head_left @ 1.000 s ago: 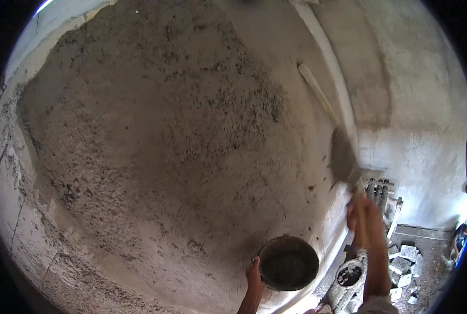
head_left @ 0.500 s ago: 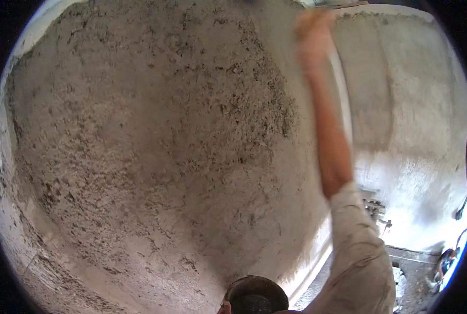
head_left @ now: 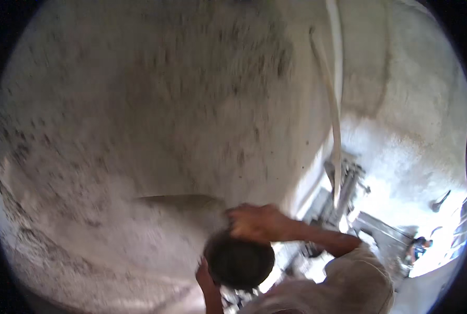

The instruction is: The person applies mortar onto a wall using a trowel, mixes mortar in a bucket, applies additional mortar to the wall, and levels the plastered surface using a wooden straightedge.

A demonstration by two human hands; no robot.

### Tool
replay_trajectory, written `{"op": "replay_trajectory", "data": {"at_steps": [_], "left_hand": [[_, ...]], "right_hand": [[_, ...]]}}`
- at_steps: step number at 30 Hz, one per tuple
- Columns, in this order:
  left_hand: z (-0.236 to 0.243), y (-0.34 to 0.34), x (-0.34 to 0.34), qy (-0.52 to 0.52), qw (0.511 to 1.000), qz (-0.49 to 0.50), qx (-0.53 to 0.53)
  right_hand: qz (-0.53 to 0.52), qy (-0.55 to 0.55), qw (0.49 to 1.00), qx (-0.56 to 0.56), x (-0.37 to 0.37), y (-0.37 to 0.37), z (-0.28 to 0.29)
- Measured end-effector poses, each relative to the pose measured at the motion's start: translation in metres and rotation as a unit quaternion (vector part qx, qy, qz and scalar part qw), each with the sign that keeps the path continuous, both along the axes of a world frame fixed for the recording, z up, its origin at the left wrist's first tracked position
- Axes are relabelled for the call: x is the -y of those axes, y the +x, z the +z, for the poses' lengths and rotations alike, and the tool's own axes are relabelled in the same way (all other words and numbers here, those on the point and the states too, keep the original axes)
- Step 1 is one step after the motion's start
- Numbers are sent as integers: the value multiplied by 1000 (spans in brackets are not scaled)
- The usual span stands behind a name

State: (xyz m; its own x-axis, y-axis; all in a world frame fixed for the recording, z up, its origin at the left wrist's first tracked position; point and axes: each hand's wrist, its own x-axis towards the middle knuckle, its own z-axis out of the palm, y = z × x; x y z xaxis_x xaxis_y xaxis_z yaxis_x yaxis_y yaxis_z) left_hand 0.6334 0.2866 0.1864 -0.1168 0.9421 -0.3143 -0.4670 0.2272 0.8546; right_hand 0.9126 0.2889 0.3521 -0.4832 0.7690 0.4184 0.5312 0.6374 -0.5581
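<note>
My left hand (head_left: 206, 275) grips the side of a dark round bucket (head_left: 238, 266) low in the centre. Just above the bucket's mouth, my right hand (head_left: 257, 222) is closed, blurred by motion, on a trowel whose flat blade (head_left: 186, 202) extends leftward. Behind both hands rises a grey plastered wall (head_left: 149, 115), mottled with dark rough marks. A long pale batten (head_left: 334, 141) stands along the wall's right-hand edge, near a white vertical strip (head_left: 336, 47).
An adjoining plastered wall (head_left: 390, 125) is at right. Below it are blurred frame-like gear (head_left: 348, 183), the floor (head_left: 380, 230) and a small blue-and-dark shape (head_left: 419, 248) I cannot make out, beside a bright opening (head_left: 453, 230).
My right hand came down and left from high on the wall to over the bucket, with the trowel. The bucket moved up in view, and the view shifted and blurred.
</note>
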Motion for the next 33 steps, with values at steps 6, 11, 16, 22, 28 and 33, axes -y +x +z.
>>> {"op": "replay_trajectory", "data": {"at_steps": [6, 11, 16, 22, 28, 33], "left_hand": [[32, 24, -39, 19, 986, -152, -70], [37, 81, -56, 59, 968, -232, -73], [34, 137, -63, 37, 951, -297, -73], [21, 195, -56, 2, 926, -370, -79], [-1, 195, -62, 21, 892, -438, -111], [6, 181, -66, -35, 928, -371, -11]], "right_hand": [[-172, -273, 903, 285, 93, 51, -96], [-240, -101, 894, 364, 83, 54, -133], [-141, -419, 866, 234, 40, 119, -179], [-47, -667, 742, 48, 68, 167, -189], [-13, -754, 607, -251, 111, 129, -239], [-48, -689, 637, -341, 124, 100, -229]]}}
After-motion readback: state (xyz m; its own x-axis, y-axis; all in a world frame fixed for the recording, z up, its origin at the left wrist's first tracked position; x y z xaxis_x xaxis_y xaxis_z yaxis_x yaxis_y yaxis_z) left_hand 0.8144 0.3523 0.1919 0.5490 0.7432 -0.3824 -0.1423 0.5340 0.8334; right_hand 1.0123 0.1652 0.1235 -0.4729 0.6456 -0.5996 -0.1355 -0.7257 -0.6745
